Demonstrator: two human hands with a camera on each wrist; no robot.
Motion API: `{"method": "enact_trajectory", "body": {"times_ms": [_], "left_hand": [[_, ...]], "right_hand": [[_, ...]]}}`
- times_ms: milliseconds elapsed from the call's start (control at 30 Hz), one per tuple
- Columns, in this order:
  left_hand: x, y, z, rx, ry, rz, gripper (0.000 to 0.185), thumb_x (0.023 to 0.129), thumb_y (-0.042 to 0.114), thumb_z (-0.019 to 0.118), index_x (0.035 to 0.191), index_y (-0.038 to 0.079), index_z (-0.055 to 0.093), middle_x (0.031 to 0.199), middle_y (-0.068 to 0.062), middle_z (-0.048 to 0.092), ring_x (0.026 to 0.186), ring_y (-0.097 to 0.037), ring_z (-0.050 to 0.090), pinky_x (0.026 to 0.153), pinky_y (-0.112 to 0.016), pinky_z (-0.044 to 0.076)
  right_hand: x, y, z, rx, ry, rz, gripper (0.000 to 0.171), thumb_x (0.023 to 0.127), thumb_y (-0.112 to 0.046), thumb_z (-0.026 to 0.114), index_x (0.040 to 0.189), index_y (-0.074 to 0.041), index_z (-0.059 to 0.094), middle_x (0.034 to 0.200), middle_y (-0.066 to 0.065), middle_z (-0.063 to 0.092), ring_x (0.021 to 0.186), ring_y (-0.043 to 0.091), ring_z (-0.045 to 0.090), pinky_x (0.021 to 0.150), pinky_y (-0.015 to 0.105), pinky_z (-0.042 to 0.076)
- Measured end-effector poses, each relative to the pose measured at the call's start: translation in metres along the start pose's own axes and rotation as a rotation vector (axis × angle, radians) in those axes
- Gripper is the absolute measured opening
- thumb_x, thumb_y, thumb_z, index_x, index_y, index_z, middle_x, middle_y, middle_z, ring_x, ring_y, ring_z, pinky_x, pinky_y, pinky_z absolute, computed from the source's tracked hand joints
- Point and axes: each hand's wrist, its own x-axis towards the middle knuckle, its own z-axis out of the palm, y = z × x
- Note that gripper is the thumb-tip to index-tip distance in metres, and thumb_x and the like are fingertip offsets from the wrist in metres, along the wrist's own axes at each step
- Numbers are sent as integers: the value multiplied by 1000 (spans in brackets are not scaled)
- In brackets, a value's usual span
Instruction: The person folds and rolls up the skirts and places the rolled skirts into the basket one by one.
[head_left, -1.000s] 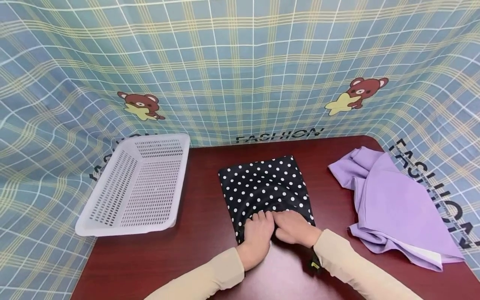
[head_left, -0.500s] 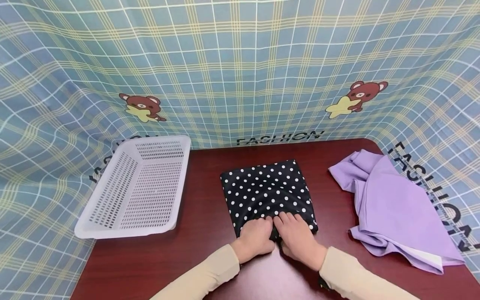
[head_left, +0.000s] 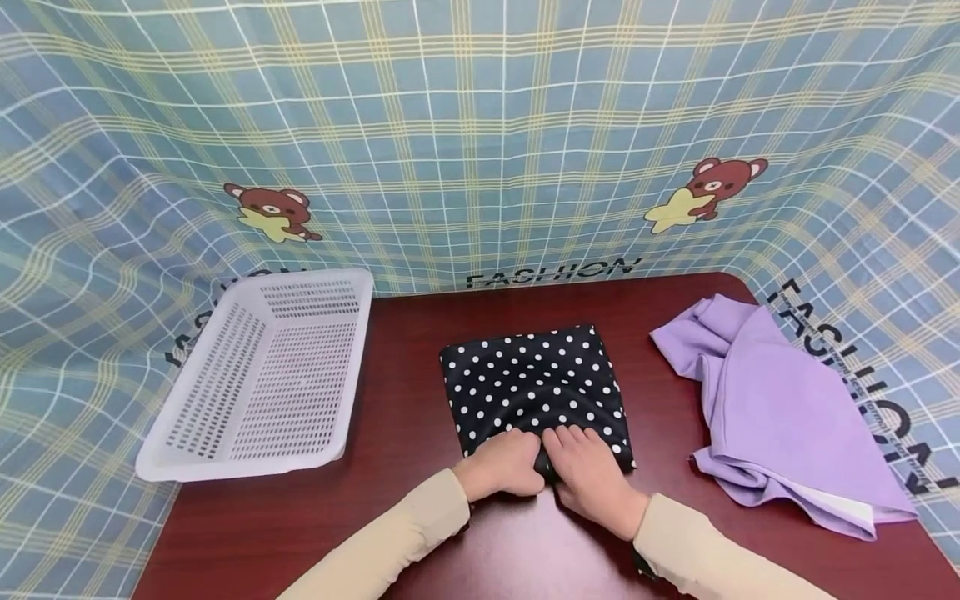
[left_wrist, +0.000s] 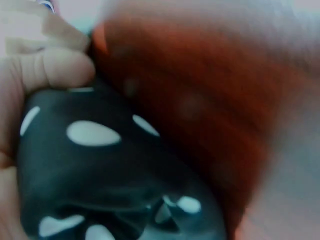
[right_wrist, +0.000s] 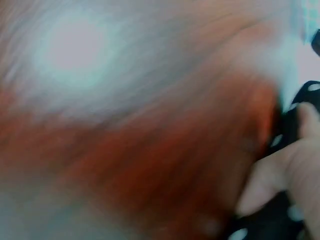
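Note:
A black cloth with white polka dots lies folded into a rough square in the middle of the table, wrinkled towards its near edge. My left hand grips the left part of that near edge, its fingers curled. In the left wrist view the thumb presses against a thick, rounded fold of the dotted cloth. Close beside it, my right hand holds the same edge, fingers bent over the fabric. The right wrist view catches the thumb side of the right hand against the dotted cloth.
On the left of the dark red table stands a white perforated plastic basket. A crumpled lilac cloth lies at the right. Behind and at both sides hangs a blue plaid curtain printed with bears.
Both hands have drawn slightly towards me along with the cloth's near edge. The left fingers, stretched forward earlier, are now curled in, and the right hand has turned to point forward.

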Motion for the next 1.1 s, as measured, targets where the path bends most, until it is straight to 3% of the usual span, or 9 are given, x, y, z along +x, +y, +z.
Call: {"method": "enact_trajectory", "body": {"times_ms": [200, 300, 467, 567, 667, 800, 933, 1100], "left_hand": [[-4, -3, 7, 152, 95, 54, 31, 65, 27, 72, 93, 13, 67, 81, 0, 70, 66, -16, 64, 58, -30, 50], [-8, 1, 14, 254, 207, 59, 43, 64, 27, 75, 103, 11, 65, 82, -1, 69, 69, -17, 66, 57, -30, 51], [-10, 11, 27, 569, 436, 23, 53, 61, 35, 84, 102, 13, 58, 87, 0, 61, 75, -16, 60, 63, -30, 48], [-7, 13, 31, 635, 492, -13, 51, 59, 39, 84, 96, 14, 59, 84, 1, 60, 73, -16, 58, 62, -30, 46], [-2, 13, 28, 591, 441, -22, 46, 59, 41, 81, 92, 15, 63, 80, 2, 62, 68, -16, 60, 59, -30, 48], [3, 10, 21, 486, 268, -14, 41, 62, 44, 78, 90, 16, 67, 77, 2, 66, 67, -15, 65, 56, -30, 52], [5, 9, 16, 416, 158, -13, 44, 66, 44, 76, 97, 13, 69, 81, 0, 70, 71, -17, 68, 59, -31, 54], [7, 6, 14, 372, 142, -1, 38, 66, 40, 75, 94, 15, 69, 78, 2, 70, 67, -17, 67, 58, -32, 53]], "right_hand": [[3, 3, 8, 83, -98, 25, 45, 55, -17, 72, 98, -9, 62, 79, 0, 64, 73, 22, 63, 64, 35, 47], [7, 5, 7, 118, -142, 50, 40, 57, -20, 73, 96, -10, 64, 77, 0, 66, 72, 22, 65, 63, 35, 49], [16, 8, 3, 217, -183, 85, 23, 60, -20, 71, 78, -18, 57, 66, -4, 61, 61, 20, 63, 51, 35, 46], [22, 10, -1, 274, -251, 106, 19, 62, -19, 70, 76, -18, 56, 63, -4, 60, 58, 19, 62, 47, 36, 44], [27, 12, -6, 310, -353, 142, 17, 63, -20, 68, 77, -18, 58, 62, -2, 61, 59, 21, 63, 49, 40, 46], [30, 13, -10, 332, -453, 177, 22, 67, -27, 70, 81, -17, 57, 62, 0, 59, 59, 23, 60, 51, 42, 45], [25, 12, -11, 315, -438, 154, 38, 66, -29, 74, 94, -13, 54, 64, -1, 57, 58, 22, 56, 48, 39, 40], [16, 12, -12, 270, -338, 86, 45, 61, -18, 73, 101, -11, 53, 84, 1, 60, 69, 19, 58, 54, 38, 45]]}}
